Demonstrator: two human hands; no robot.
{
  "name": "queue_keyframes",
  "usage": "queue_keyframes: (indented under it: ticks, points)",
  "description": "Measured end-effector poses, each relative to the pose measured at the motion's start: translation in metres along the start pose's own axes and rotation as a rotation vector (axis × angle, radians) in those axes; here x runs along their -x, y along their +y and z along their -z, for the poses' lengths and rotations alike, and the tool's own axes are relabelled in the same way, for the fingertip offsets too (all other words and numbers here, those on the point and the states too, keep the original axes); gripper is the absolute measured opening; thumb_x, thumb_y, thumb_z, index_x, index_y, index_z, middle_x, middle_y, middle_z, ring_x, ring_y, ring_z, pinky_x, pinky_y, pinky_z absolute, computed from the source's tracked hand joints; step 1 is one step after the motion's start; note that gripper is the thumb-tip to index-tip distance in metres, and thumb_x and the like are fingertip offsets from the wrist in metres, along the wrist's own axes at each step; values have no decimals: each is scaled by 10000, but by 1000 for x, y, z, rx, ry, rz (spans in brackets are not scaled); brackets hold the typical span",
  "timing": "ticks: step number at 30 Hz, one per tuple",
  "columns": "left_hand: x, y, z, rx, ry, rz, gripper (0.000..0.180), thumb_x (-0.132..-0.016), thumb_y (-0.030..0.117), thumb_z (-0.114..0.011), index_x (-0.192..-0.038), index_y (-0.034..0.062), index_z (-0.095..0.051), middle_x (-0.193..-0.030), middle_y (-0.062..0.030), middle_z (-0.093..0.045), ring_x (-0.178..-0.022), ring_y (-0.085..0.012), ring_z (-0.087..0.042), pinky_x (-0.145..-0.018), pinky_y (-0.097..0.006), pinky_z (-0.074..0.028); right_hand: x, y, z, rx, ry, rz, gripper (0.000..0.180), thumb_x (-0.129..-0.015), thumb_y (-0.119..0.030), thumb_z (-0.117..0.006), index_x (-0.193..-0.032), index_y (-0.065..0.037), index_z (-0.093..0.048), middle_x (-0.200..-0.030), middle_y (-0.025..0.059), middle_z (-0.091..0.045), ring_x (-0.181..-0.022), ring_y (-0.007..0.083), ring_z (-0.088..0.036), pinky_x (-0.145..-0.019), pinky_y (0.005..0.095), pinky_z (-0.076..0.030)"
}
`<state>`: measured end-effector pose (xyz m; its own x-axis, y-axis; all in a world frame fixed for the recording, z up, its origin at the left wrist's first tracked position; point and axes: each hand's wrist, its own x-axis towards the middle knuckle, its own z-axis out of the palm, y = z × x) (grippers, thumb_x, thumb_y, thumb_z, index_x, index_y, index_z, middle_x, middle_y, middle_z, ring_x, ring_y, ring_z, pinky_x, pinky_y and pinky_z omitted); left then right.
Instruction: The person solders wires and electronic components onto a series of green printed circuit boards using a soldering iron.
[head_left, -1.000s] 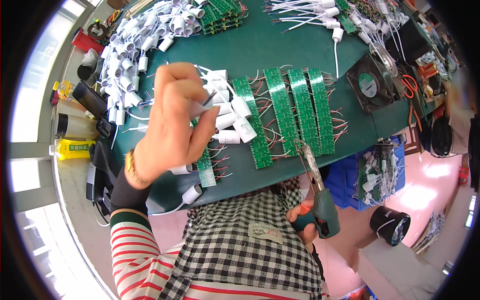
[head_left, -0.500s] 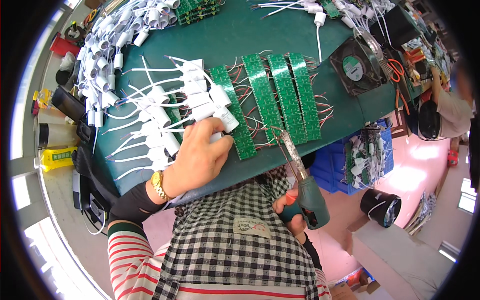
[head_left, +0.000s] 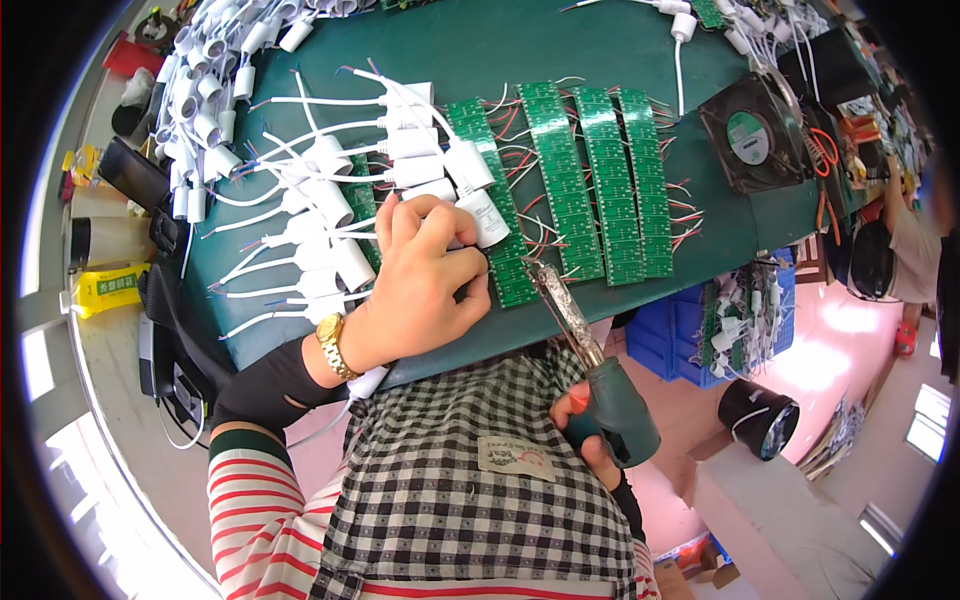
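My left hand [head_left: 420, 285] rests on the green mat [head_left: 560, 45], its fingers pinching a white cylindrical component [head_left: 487, 218] against a green circuit board strip [head_left: 497, 205]. A gold watch is on that wrist. My right hand [head_left: 585, 440] grips the dark green handle of a soldering iron [head_left: 590, 350]. The iron's metal tip points up at the lower end of that strip. Three more green board strips [head_left: 605, 180] with red and white leads lie side by side to the right. Several white components with white wires [head_left: 320, 200] lie in rows left of my left hand.
A heap of white components [head_left: 205, 90] fills the mat's far left. A black square fan [head_left: 755, 135] sits at the right. Blue bins [head_left: 690, 335] with parts stand below the table's right edge, near a black roll [head_left: 757, 418]. Another person's arm [head_left: 905, 250] is at far right.
My left hand has come down from mid-air onto the mat and now presses a white component against the board strip. The soldering iron tip has moved closer to that strip.
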<state>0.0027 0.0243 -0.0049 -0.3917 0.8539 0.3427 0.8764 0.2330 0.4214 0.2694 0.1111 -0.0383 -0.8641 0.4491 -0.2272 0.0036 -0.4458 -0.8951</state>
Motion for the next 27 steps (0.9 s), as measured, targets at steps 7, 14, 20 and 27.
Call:
queue_keyframes:
  ticks: [7, 14, 20, 27]
  points:
    - [-1, -5, -5, 141, 12, 3, 130, -605, 26, -688, -674, 85, -595, -930, -52, -457, -1033, -303, -461, -945, -562, -277, 3, -5, 1, -10, -1, -131, 692, -770, -502, -711, -1218, -53, -434, -868, 98, -533, -811, 176, -502, -723, 298, -396]
    - [0, -3, -6, 32, 2, 7, 106, -624, 43, -678, -679, 86, -598, -935, -47, -452, -1088, -315, -470, -951, -600, -273, 5, -2, -2, 13, 47, -133, 650, -774, -497, -697, -1146, 1, -508, -871, 42, -519, -781, 146, -486, -689, 271, -390]
    - [0, -2, -8, 21, 27, 24, 93, -631, 53, -662, -661, 80, -579, -926, -45, -454, -1081, -299, -473, -941, -596, -276, 3, -7, 3, 50, -17, -180, 609, -774, -409, -742, -1147, -31, -443, -890, 122, -538, -808, 178, -513, -747, 282, -404]
    - [-1, -1, -9, 15, 44, 39, 87, -633, 58, -644, -657, 74, -562, -914, -43, -452, -1064, -279, -477, -924, -581, -287, 1, -2, 1, 18, -18, -153, 591, -770, -401, -748, -1117, -31, -446, -886, 120, -535, -822, 177, -508, -761, 281, -400]
